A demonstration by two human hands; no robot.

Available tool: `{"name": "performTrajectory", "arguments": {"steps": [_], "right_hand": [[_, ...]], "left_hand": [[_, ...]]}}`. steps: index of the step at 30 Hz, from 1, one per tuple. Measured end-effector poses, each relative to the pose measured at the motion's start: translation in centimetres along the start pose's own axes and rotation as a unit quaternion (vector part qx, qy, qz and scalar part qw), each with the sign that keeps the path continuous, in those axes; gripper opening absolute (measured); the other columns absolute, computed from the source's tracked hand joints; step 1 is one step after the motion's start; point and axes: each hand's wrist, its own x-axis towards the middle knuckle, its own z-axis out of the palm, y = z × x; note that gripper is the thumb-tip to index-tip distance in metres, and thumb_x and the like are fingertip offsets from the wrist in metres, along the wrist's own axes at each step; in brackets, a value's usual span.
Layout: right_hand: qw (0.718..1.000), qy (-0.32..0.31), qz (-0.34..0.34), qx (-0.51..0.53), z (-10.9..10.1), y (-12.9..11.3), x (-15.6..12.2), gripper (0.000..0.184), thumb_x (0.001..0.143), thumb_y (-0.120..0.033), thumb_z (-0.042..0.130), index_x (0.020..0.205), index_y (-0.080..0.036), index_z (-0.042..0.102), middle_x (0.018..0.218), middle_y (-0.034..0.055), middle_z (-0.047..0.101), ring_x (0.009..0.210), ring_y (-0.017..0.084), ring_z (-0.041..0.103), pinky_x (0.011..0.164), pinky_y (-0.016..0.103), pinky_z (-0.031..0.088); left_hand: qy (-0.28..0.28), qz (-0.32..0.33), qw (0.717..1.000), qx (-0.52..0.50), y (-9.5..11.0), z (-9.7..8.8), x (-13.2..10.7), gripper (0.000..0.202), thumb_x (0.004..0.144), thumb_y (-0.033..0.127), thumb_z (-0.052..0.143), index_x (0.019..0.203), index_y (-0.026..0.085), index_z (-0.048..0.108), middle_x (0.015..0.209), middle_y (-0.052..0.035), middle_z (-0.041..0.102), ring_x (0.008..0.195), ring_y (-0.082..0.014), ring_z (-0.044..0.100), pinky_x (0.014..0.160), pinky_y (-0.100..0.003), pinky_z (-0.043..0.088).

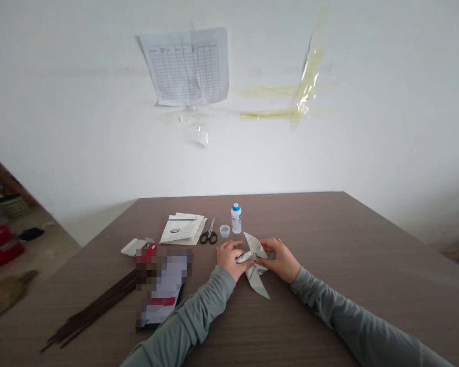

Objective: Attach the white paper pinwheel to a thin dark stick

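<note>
While I watch through the head camera, the broad brown wood-grain table [367, 244] fills the lower view, its far edge running against the white wall and its right half bare out to the right-hand edge, so that side holds the widest room. On the left lie a bundle of thin dark sticks [95, 308] slanting toward the near-left corner, a stack of white paper sheets [183, 228] farther back, and black-handled scissors [208, 235] just beside that stack, blades pointing away from me. Near the scissors stand a small white bottle with a blue cap [236, 218] and a little clear cup [224, 231], both a short way behind my hands. At the table's middle sits the folded grey-white paper pinwheel shape [257, 267], its long axis running from a far point down to a near point that aims toward me and slightly right. My left hand [229, 259] pinches its left flap with fingers closed on the paper; my right hand [281, 260] presses and holds its right side.
</note>
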Motion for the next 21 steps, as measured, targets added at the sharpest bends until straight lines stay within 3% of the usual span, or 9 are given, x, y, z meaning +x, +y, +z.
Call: {"name": "performTrajectory", "arguments": {"steps": [6, 11, 16, 21], "right_hand": [[1.0, 0.001, -0.01, -0.025, 0.02, 0.01, -0.08, 0.047, 0.083, -0.022, 0.108, 0.129, -0.029, 0.099, 0.127, 0.0107, 0.099, 0.131, 0.045, 0.094, 0.156, 0.09, 0.026], [0.999, 0.0, -0.019, -0.037, -0.2, 0.01, -0.23, 0.047, 0.084, -0.026, 0.11, 0.129, -0.029, 0.101, 0.128, 0.0124, 0.098, 0.142, 0.049, 0.088, 0.152, 0.09, 0.037], [1.0, -0.003, -0.006, -0.029, -0.44, 0.2, -0.18, 0.051, 0.084, -0.028, 0.111, 0.134, -0.029, 0.1, 0.13, 0.0119, 0.098, 0.135, 0.047, 0.091, 0.155, 0.09, 0.029], [1.0, 0.001, 0.001, -0.018, -0.3, -0.04, -0.14, 0.049, 0.082, -0.027, 0.11, 0.13, -0.029, 0.101, 0.125, 0.0106, 0.099, 0.126, 0.044, 0.094, 0.155, 0.09, 0.028]], "left_hand": [[0.008, -0.004, 1.0, 0.017, -0.27, 0.1, -0.13, 0.009, 0.082, 0.034, 0.106, 0.082, 0.041, 0.099, 0.153, -0.0014, 0.1, 0.163, -0.0493, 0.081, 0.146, -0.071, 0.058], [0.009, 0.01, 1.0, 0.003, -0.58, 0.28, -0.13, 0.007, 0.086, 0.035, 0.104, 0.084, 0.04, 0.1, 0.154, -0.0018, 0.099, 0.163, -0.048, 0.081, 0.147, -0.075, 0.058], [0.017, 0.005, 1.0, 0.006, -0.41, 0.21, -0.05, 0.013, 0.082, 0.031, 0.107, 0.079, 0.04, 0.098, 0.151, -0.0007, 0.1, 0.16, -0.0494, 0.083, 0.145, -0.074, 0.061], [-0.005, 0.0, 1.0, 0.011, -0.11, -0.2, -0.01, 0.009, 0.084, 0.038, 0.108, 0.083, 0.04, 0.099, 0.155, -0.0015, 0.099, 0.163, -0.0477, 0.082, 0.148, -0.071, 0.059]]}}
